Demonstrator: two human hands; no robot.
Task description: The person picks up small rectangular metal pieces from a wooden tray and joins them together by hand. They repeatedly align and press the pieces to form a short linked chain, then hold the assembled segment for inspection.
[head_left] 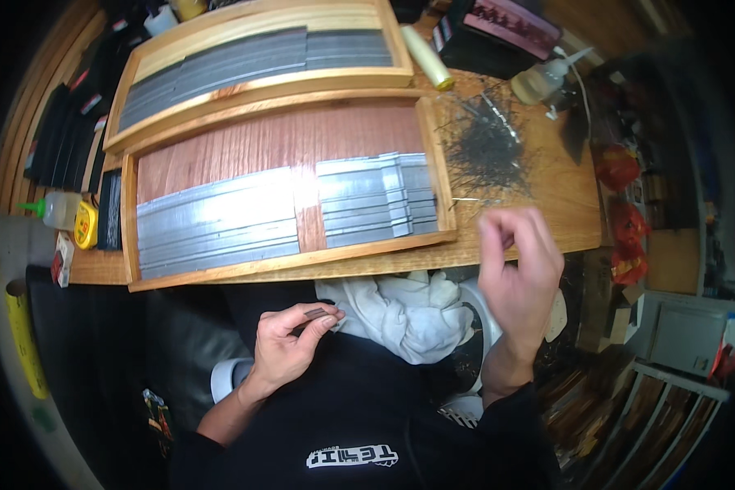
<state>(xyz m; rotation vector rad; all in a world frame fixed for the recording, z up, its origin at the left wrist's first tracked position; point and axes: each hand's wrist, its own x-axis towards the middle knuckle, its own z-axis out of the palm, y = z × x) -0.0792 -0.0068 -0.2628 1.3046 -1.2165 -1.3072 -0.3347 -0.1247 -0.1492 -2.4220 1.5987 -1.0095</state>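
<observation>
Two wooden trays [278, 143], two hands [521, 282], left hand [284, 347] pinching small dark piece [315, 313]

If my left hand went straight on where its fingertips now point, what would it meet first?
Probably the crumpled white cloth just ahead of your left hand; depth is unclear, so it might pass above.
</observation>
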